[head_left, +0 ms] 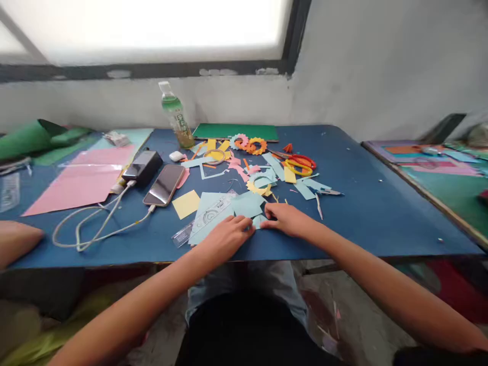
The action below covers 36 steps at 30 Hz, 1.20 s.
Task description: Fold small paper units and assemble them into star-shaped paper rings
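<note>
My left hand (225, 235) and my right hand (285, 218) rest on the blue table (373, 203) near its front edge. Their fingertips meet on a small light blue paper piece (258, 220). A larger light blue sheet (217, 208) with a clear ruler or stencil (206, 218) on it lies just left of my left hand. A yellow paper square (186, 204) sits further left. Cut paper scraps, paper rings (256, 146) and orange-handled scissors (301, 163) lie behind my hands.
A phone (164, 184) and power bank (143, 166) with a white cable (95, 223) lie at the left, beside a pink sheet (82, 180). A bottle (176, 115) and green board (236, 131) stand at the back. Another person's arm (17, 239) is at far left.
</note>
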Motion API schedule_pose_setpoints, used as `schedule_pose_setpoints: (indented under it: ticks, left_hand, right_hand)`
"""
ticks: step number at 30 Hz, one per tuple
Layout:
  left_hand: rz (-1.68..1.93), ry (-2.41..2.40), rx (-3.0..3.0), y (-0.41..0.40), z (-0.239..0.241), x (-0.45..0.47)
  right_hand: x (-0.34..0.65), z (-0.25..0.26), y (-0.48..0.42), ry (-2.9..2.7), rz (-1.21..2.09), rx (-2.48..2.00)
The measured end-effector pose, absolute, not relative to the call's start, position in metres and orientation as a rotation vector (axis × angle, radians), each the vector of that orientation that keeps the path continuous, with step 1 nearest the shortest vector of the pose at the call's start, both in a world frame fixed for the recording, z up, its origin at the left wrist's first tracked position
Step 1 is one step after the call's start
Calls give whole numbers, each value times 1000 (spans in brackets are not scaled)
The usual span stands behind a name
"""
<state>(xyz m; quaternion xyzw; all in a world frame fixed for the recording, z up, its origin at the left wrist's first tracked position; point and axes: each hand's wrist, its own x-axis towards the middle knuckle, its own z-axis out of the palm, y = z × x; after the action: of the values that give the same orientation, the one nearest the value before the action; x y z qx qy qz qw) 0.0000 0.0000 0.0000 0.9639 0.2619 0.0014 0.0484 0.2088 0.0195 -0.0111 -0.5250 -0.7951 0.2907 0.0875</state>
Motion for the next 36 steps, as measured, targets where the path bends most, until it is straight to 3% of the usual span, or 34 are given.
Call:
schedule_pose_setpoints:
  ticks: [24, 36]
  left_hand:
    - [267, 978, 2589, 20, 9, 10]
    - [252, 1032, 2553, 10, 5, 16]
  right_hand:
    - [230, -15, -18, -2298, 714, -1162]
    - [220, -6, -11, -2302, 658, -1332]
